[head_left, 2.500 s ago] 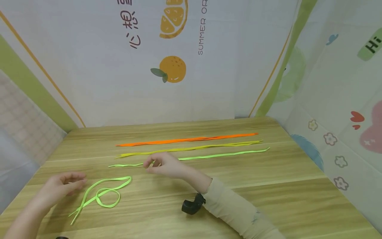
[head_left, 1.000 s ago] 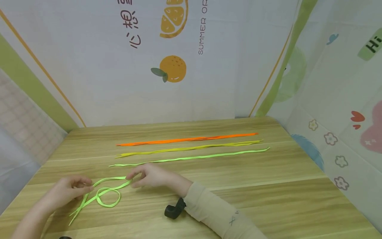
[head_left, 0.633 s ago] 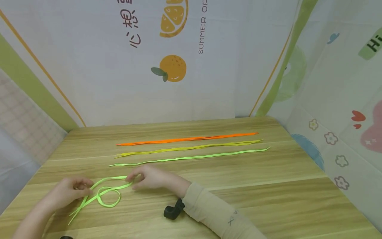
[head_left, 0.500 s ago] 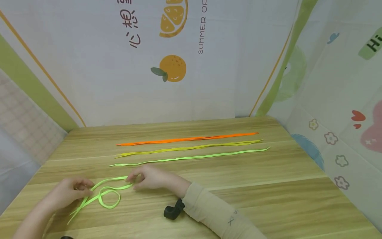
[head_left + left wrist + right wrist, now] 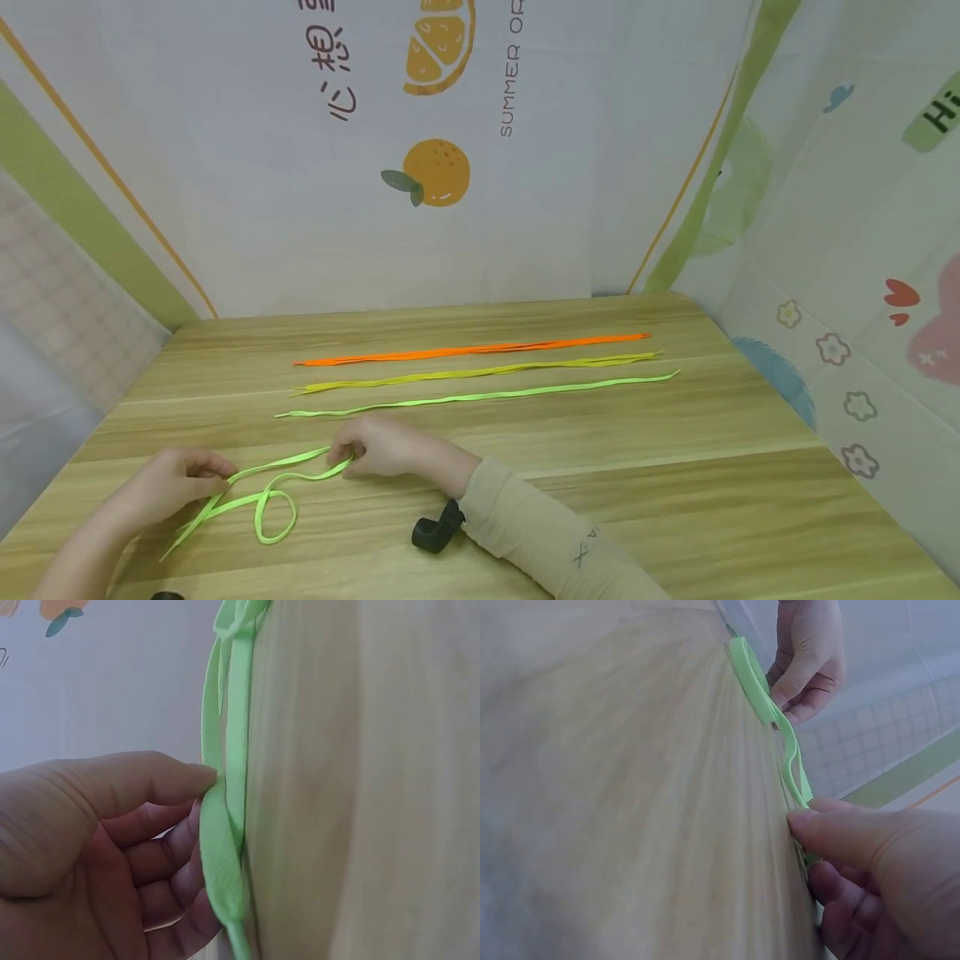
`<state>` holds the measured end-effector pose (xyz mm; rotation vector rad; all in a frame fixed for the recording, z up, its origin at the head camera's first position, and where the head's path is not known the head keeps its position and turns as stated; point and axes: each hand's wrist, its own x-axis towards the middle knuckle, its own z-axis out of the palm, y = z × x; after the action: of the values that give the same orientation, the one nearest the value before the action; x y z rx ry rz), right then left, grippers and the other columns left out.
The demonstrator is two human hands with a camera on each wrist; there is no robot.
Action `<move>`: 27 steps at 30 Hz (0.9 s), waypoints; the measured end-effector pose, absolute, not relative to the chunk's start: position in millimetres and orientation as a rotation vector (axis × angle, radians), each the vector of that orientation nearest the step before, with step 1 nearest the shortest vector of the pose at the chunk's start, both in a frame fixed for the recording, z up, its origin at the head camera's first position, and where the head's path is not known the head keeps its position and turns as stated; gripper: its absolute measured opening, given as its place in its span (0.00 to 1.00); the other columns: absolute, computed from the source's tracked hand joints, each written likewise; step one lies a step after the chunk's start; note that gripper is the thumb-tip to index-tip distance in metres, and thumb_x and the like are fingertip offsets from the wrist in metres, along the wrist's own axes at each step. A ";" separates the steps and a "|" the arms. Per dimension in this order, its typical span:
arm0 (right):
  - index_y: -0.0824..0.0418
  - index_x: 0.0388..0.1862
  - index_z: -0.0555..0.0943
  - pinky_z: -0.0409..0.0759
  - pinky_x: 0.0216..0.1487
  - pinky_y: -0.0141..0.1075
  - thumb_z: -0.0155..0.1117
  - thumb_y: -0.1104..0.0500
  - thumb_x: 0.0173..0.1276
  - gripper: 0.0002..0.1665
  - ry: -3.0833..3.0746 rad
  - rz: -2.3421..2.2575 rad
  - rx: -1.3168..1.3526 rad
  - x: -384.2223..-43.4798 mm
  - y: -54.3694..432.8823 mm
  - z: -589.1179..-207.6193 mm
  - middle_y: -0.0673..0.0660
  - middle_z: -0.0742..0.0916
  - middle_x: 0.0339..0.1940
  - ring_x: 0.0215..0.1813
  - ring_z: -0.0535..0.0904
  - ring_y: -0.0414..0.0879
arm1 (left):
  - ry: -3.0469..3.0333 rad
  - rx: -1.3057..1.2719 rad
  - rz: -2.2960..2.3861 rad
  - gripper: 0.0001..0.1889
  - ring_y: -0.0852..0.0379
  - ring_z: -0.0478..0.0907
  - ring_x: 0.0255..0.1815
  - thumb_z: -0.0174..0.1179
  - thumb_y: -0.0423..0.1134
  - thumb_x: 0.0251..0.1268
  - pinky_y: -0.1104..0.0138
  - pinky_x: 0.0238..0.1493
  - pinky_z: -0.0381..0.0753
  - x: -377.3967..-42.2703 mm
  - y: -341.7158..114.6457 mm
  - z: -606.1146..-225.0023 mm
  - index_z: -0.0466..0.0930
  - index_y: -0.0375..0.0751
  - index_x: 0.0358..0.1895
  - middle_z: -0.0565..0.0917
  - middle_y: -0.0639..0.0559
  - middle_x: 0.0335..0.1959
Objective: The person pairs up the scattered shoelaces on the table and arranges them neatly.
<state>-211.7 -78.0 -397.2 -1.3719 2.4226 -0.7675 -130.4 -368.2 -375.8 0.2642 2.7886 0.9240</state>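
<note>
A light green flat shoelace (image 5: 300,457), doubled and with one small loop, lies at the front left of the table. Its tipped ends point toward the near left. My left hand (image 5: 174,485) pinches the lace close to those ends; in the left wrist view the thumb presses on the green band (image 5: 220,847), with the fingers behind it. At the lace's folded end, my right hand (image 5: 384,447) pinches the bend between thumb and fingers. The right wrist view shows the green strands (image 5: 788,754) running between both hands; the bend itself is hidden by my fingers.
Behind the hands, an orange lace (image 5: 472,351), a yellow lace (image 5: 465,374) and another light green lace (image 5: 480,397) lie stretched out side by side on the wooden table (image 5: 637,483). A black wrist mount (image 5: 435,532) hangs by my right sleeve. Printed cloth (image 5: 525,233) surrounds the table.
My right hand came left and down to the lace's bend, took hold, and drew it slightly right. The small loop shifted nearer and changed shape. My left hand moved right onto the lace.
</note>
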 end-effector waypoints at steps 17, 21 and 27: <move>0.54 0.39 0.84 0.68 0.37 0.20 0.68 0.59 0.64 0.05 2.437 -0.734 -1.365 -210.5 -73.7 -397.6 0.40 0.79 0.30 0.33 0.72 0.30 | 2.741 0.316 0.919 0.09 0.66 0.69 0.32 0.54 0.34 0.70 0.68 0.32 0.70 -129.3 -370.7 -374.3 0.81 0.32 0.38 0.78 0.52 0.30; 0.54 0.37 0.83 0.69 0.39 0.20 0.67 0.59 0.65 0.03 2.419 -0.765 -1.355 -210.9 -71.0 -397.0 0.40 0.80 0.32 0.35 0.73 0.30 | 2.735 0.327 0.910 0.10 0.66 0.69 0.33 0.51 0.36 0.73 0.68 0.34 0.70 -128.2 -370.8 -373.3 0.80 0.35 0.36 0.77 0.53 0.30; 0.53 0.37 0.82 0.70 0.42 0.20 0.67 0.58 0.66 0.02 2.398 -0.815 -1.341 -213.5 -65.3 -396.4 0.40 0.81 0.34 0.38 0.74 0.29 | 2.667 0.416 0.985 0.12 0.65 0.71 0.34 0.48 0.37 0.75 0.68 0.36 0.71 -128.1 -373.9 -375.2 0.77 0.34 0.36 0.78 0.56 0.31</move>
<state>-213.5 -65.3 -396.4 -1.3412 2.3982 -0.8146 -128.1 -373.9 -375.2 0.4158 2.6669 0.9847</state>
